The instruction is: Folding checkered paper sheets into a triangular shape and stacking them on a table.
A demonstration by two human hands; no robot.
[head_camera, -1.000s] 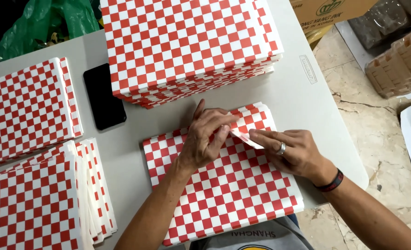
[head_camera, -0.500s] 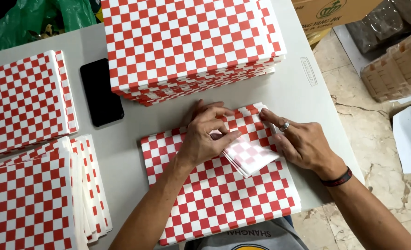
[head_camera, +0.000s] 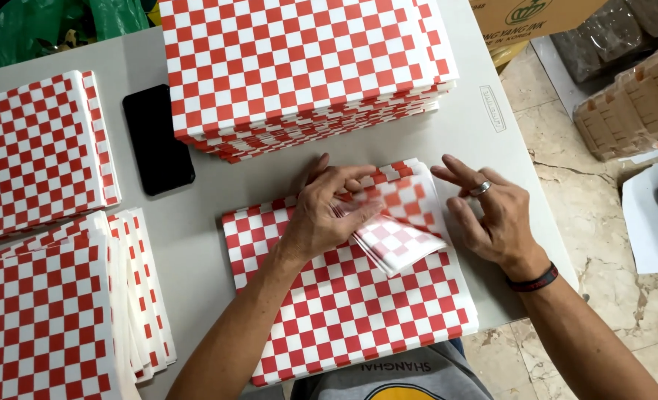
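Observation:
A small stack of red-and-white checkered paper sheets (head_camera: 343, 311) lies on the grey table right in front of me. My left hand (head_camera: 321, 215) pinches the far right corner of several sheets and has it folded back toward me, so the paler undersides (head_camera: 399, 241) show. My right hand (head_camera: 488, 215), with a ring and a dark wristband, hovers just right of that folded corner, fingers spread, holding nothing.
A tall pile of the same checkered paper (head_camera: 299, 67) stands at the back. More piles lie at the left (head_camera: 36, 155) and front left (head_camera: 47, 318). A black phone (head_camera: 157, 139) rests between them. The table edge (head_camera: 521, 170) runs close on the right, boxes beyond.
The corner of the sheets has been lifted and folded back toward me by my left hand. My right hand has let go of it and drawn off to the right with fingers spread.

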